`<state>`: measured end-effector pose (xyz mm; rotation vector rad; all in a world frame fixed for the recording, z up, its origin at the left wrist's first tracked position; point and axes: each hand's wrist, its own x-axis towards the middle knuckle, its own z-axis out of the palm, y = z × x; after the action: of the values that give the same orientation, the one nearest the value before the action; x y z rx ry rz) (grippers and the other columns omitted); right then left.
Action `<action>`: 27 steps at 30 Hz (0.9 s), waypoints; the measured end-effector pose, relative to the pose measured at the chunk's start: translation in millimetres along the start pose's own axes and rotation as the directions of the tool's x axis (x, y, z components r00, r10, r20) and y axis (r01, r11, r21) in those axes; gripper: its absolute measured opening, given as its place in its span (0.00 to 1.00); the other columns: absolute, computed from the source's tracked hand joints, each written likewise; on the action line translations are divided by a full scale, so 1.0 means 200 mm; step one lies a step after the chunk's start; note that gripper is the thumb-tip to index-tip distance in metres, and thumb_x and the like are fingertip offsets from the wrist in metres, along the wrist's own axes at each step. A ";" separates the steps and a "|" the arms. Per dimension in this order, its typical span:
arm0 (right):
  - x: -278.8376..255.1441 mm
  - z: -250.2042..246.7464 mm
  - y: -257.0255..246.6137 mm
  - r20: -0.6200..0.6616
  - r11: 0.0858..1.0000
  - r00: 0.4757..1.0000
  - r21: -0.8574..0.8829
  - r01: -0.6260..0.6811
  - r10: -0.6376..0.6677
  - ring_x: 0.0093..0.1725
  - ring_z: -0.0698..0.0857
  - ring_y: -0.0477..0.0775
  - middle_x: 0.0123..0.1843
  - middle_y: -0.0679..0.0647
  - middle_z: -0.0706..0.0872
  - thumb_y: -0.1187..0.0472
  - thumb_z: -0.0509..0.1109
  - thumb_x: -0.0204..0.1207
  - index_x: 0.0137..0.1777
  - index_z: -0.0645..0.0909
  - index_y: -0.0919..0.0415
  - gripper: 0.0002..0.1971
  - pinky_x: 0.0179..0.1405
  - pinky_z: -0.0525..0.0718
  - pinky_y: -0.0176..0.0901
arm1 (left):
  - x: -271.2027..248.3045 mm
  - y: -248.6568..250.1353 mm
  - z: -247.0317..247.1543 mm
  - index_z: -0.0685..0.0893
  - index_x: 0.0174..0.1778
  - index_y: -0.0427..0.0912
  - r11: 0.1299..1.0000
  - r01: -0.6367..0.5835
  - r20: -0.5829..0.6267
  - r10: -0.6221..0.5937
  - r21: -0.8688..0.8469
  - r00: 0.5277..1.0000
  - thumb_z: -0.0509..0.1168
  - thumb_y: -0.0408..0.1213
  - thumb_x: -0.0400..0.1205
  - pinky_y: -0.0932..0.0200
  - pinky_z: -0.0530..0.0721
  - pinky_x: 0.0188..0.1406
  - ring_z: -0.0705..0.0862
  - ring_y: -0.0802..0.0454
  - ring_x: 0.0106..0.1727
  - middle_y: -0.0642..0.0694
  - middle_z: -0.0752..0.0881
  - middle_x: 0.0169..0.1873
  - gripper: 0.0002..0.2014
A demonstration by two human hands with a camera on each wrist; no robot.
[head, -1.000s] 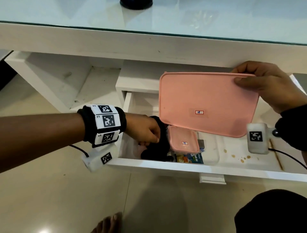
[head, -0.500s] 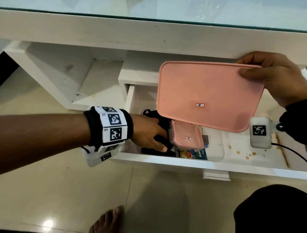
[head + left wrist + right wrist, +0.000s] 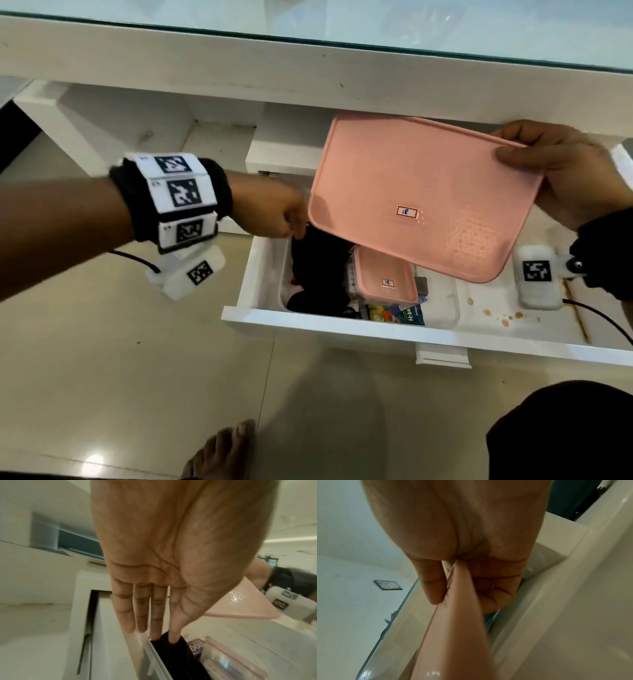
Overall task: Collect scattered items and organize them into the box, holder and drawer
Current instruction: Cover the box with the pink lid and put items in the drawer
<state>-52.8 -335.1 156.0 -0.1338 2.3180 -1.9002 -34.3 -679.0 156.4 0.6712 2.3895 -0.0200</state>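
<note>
A large pink lid [image 3: 421, 195] hangs tilted over the open white drawer [image 3: 342, 329]. My right hand [image 3: 524, 147] pinches its far right corner, thumb on top; the right wrist view shows the pink lid [image 3: 458, 628] between thumb and curled fingers. Below it a clear box [image 3: 443, 308] holds a black cloth item [image 3: 318, 274], a small pink-lidded container [image 3: 385, 277] and colourful packets [image 3: 400, 313]. My left hand [image 3: 298, 229] reaches to the box's far left corner. Its straight fingers [image 3: 142, 615] touch the black cloth item [image 3: 171, 655] beside the box rim [image 3: 154, 655].
The drawer belongs to a white table with a glass top [image 3: 376, 24] and an open shelf [image 3: 191, 144] on the left. Brown stains [image 3: 493, 311] mark the drawer floor right of the box. A bare foot [image 3: 222, 452] and a dark knee [image 3: 561, 431] are on the tiled floor.
My left hand has moved from the front of the black item back to the box's far left corner. The right hand still holds the lid over the drawer.
</note>
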 end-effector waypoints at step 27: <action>-0.01 0.25 0.24 0.364 0.564 0.906 -0.804 0.187 0.218 0.74 0.75 0.49 0.78 0.43 0.75 0.59 0.61 0.86 0.79 0.69 0.38 0.24 0.70 0.70 0.37 | 0.11 0.01 0.13 0.64 0.78 0.52 0.815 0.208 0.022 -0.234 -0.541 0.972 0.71 0.41 0.80 0.47 0.91 0.45 0.92 0.45 0.41 0.46 0.83 0.49 0.32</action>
<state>-42.7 -373.0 100.1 -0.5588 2.6121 -0.4769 -32.7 -672.0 123.9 0.1217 2.3387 0.5604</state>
